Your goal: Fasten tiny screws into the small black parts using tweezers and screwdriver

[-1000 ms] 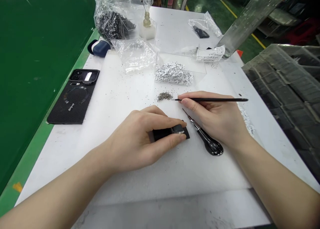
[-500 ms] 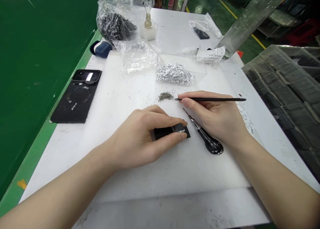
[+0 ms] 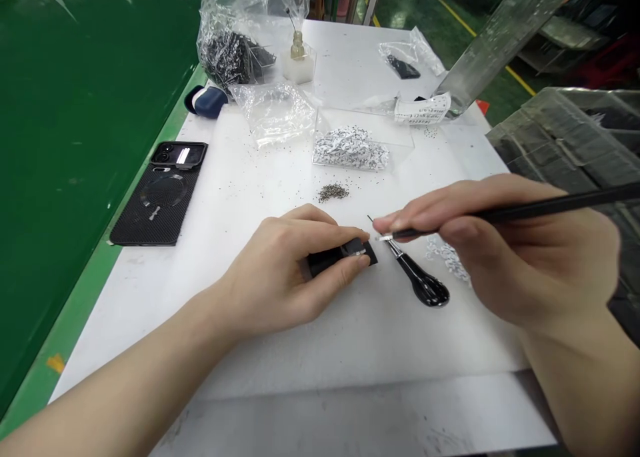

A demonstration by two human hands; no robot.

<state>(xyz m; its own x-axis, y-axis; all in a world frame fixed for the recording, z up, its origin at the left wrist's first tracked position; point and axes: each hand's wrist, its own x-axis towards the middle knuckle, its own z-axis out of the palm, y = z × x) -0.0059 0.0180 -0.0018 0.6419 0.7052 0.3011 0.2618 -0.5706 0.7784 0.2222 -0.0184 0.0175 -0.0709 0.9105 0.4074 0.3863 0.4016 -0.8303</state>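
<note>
My left hand [image 3: 285, 264] grips a small black part [image 3: 325, 260] between thumb and fingers, low over the white foam sheet [image 3: 280, 357]. Its right end shows past my fingertips. In my right hand [image 3: 520, 244] is a thin black brush-like tool [image 3: 540, 208], its pale tip near the right end of the black part. A screwdriver with a glossy black handle [image 3: 425, 284] lies just below that tip. Beyond my left hand is a small pile of tiny metal pieces [image 3: 333, 192]. White bits [image 3: 350, 148] fill part of a clear tray behind the pile.
A black phone [image 3: 157, 197] lies at the left edge. At the back are a plastic bag of black parts [image 3: 230, 54], a small bottle [image 3: 297, 47] and a dark blue object [image 3: 207, 102]. Clear bins [image 3: 560, 137] stand at the right.
My right hand has moved from the metal pile toward me and to the right, bringing the black tool's tip near the black part. My left hand has barely shifted.
</note>
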